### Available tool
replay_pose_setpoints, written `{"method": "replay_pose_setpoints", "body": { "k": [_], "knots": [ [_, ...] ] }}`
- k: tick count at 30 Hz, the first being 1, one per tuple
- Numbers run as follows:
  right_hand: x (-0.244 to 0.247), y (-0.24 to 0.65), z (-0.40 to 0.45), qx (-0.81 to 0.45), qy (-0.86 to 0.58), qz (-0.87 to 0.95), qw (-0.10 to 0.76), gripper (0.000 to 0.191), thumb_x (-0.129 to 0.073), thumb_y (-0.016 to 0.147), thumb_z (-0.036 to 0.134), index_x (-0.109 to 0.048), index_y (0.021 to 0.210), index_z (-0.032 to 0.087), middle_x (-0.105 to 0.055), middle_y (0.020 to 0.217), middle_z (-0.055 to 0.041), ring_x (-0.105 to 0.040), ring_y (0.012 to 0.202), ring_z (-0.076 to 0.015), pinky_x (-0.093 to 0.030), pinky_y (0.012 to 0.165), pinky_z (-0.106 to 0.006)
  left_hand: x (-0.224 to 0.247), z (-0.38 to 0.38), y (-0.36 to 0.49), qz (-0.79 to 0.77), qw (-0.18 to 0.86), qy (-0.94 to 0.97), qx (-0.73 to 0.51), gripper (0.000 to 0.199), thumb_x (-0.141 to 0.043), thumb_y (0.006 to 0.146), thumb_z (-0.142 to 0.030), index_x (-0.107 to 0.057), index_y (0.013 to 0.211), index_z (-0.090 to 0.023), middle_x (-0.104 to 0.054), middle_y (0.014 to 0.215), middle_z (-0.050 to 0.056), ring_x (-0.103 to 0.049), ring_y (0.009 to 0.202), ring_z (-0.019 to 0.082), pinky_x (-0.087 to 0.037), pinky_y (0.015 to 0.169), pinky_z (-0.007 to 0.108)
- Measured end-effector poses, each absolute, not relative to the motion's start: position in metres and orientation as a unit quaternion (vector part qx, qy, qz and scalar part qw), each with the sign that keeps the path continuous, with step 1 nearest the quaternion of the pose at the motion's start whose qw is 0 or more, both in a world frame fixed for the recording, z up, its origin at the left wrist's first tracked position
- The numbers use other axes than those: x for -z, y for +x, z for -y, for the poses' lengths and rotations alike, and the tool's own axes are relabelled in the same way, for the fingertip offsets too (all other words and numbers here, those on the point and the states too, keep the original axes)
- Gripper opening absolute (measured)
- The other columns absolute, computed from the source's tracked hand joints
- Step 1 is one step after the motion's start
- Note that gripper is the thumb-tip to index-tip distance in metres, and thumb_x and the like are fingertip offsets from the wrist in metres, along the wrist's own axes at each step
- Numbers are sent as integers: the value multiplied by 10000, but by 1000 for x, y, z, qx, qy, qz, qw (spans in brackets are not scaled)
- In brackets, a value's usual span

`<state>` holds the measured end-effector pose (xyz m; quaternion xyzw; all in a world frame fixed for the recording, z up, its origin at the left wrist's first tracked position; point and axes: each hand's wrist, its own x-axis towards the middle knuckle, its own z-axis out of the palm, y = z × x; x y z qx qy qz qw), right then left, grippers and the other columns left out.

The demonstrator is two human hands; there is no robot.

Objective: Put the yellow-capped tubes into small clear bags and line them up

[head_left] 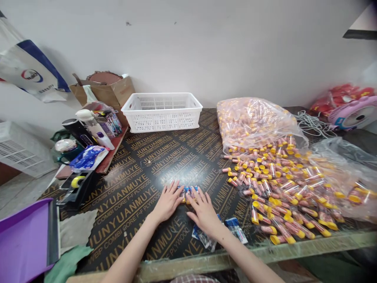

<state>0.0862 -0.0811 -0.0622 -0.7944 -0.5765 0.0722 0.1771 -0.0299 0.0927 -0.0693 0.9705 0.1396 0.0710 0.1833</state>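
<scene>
Row of small blue items (pixel 187 193): lies on the worktop (pixel 138 173), in from its front edge. Left hand (pixel 167 201) and right hand (pixel 205 213): one at each end of the row, fingers spread apart. Blue packets (pixel 236 230): near the front edge. Yellow-capped tubes (pixel 284 192): heaped toward the front right corner.

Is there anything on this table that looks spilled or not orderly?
Yes, a little: the yellow-capped tubes look spilled, lying jumbled and pointing every way in front of the plastic bag on the right. Nothing looks clearly damaged.
</scene>
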Motion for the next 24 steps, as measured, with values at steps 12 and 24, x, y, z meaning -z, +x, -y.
{"method": "replay_pose_setpoints", "body": {
  "k": [12, 24],
  "knots": [
    [67, 110, 85, -127, -783, 596, 128, 600, -373, 925, 418, -118, 1459, 322, -69, 1554, -35, -25, 1425, -232, -184, 1107, -477, 83, -100, -41, -183, 234, 943, -148, 485, -321, 927, -380, -403, 1363, -184, -375, 1432, 140, -320, 1327, 263, -298, 1062, 449],
    [79, 262, 88, 31, -909, 406, 86, 369, -422, 899, 359, -557, 1197, 187, -532, 1211, -175, -484, 1084, -315, -318, 905, -488, 60, -86, -38, -387, 314, 848, -180, 329, -457, 858, -354, -614, 1070, -158, -630, 796, 45, -572, 709, 167, -426, 707, 270]
  ]
}}
